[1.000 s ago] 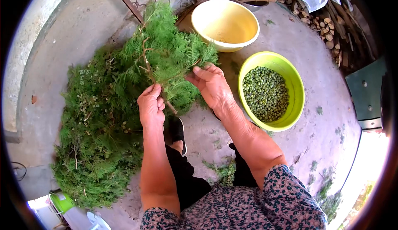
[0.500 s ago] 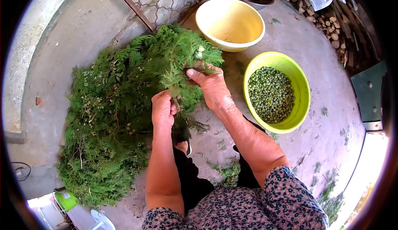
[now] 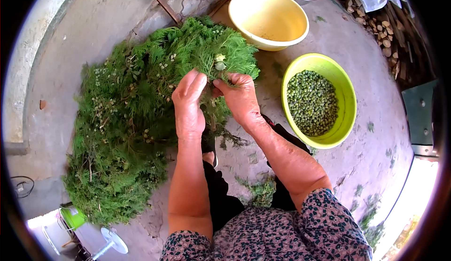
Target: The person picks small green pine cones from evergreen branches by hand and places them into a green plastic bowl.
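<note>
Close together over the upper right of a large heap of green conifer branches (image 3: 127,124), both hands are closed on a feathery conifer sprig (image 3: 209,63). My left hand (image 3: 189,103) has its fingers pressed together at the sprig's lower left side. With thumb and fingers pinched, my right hand (image 3: 240,98) grips it from the right, its fingertips partly hidden by foliage. Just above the hands, a few pale green cones (image 3: 220,63) show among the needles. To the right stands a lime-green basin (image 3: 346,96) partly filled with small green cones (image 3: 312,102).
A yellow basin (image 3: 263,16) stands beyond the heap, with a few bits at its bottom. Stacked firewood (image 3: 383,33) lies at the far right. Loose sprigs (image 3: 263,191) litter the concrete floor near my feet. A small green bucket (image 3: 72,217) sits at the lower left.
My left hand has moved up and closer to my right hand, its fingers now at the sprig. The view has shifted slightly, and the right hand stays on the sprig.
</note>
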### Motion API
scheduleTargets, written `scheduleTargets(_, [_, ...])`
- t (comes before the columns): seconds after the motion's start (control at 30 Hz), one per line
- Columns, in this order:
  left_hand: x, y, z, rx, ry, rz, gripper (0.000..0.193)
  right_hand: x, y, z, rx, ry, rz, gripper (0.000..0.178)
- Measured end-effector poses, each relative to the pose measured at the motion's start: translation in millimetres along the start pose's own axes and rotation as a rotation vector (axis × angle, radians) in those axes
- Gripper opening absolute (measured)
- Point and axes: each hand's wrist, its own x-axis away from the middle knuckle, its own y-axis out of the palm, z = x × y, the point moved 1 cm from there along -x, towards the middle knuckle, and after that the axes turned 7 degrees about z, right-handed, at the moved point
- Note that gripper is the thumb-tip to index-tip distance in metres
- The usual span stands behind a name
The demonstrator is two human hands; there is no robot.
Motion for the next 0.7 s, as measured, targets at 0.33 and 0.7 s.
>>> scheduleTargets(0.33, [-9, -7, -8, 0.003, 0.085, -0.009, 0.005, 4, -7, -19, 0.495, -0.152, -0.213, 0.012])
scheduleTargets(0.7, [-6, 0, -13, -0.032, 0.110, -0.127, 0.004, 3, -15, -57, 0.378, -0.614, -0.075, 0.025])
